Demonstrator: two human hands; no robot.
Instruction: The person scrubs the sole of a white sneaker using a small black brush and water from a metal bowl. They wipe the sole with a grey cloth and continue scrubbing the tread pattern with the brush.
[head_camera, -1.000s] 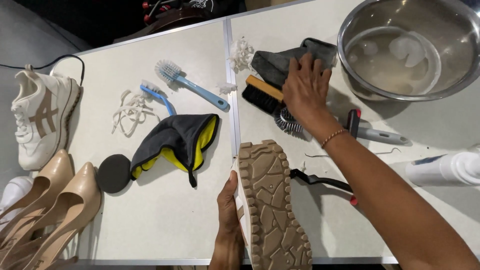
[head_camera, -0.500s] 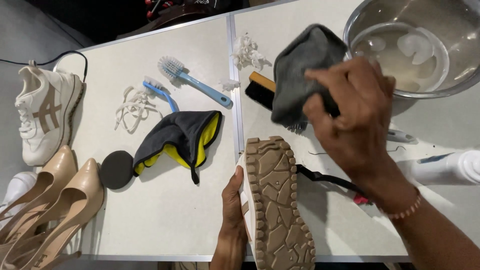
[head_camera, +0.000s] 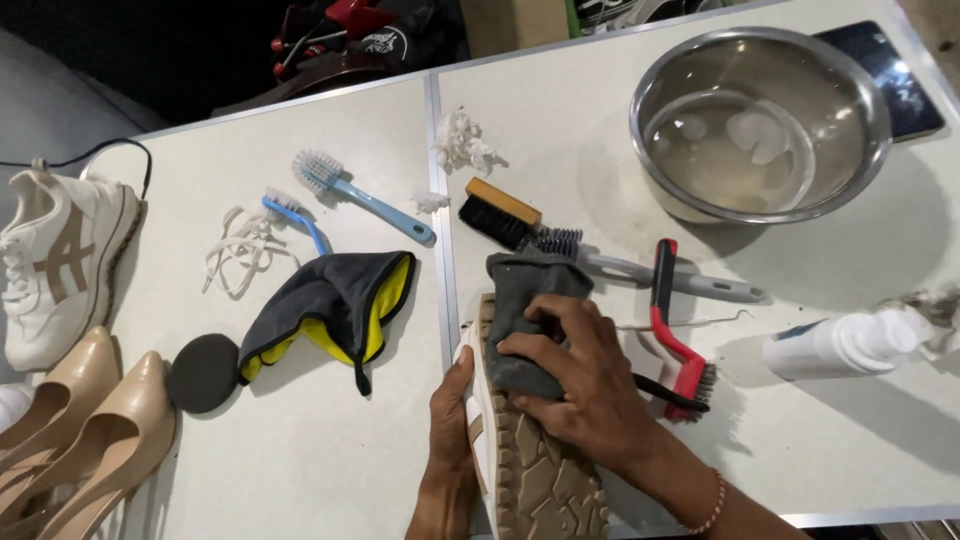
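My left hand (head_camera: 450, 430) grips the side of a white sneaker turned sole up, its tan rubber sole (head_camera: 540, 480) facing me at the near edge of the white table (head_camera: 330, 470). My right hand (head_camera: 580, 385) presses a dark grey cloth (head_camera: 525, 300) onto the toe end of that sole. The cloth covers the front of the shoe. Just beyond it lie a wooden brush with black bristles (head_camera: 500, 213) and a grey-handled brush (head_camera: 640, 268).
A steel bowl of water (head_camera: 765, 125) stands far right; a red-handled wire brush (head_camera: 675, 330) and white spray bottle (head_camera: 850, 340) lie right. Left: grey-yellow cloth (head_camera: 330, 305), two blue brushes (head_camera: 360, 195), white laces (head_camera: 235, 250), black round pad (head_camera: 200, 373), white sneaker (head_camera: 60, 265), beige heels (head_camera: 80, 430).
My right hand picked the grey cloth up from the far side of the table, carried it toward me and set it down on the sole's toe end. My left hand kept hold of the shoe.
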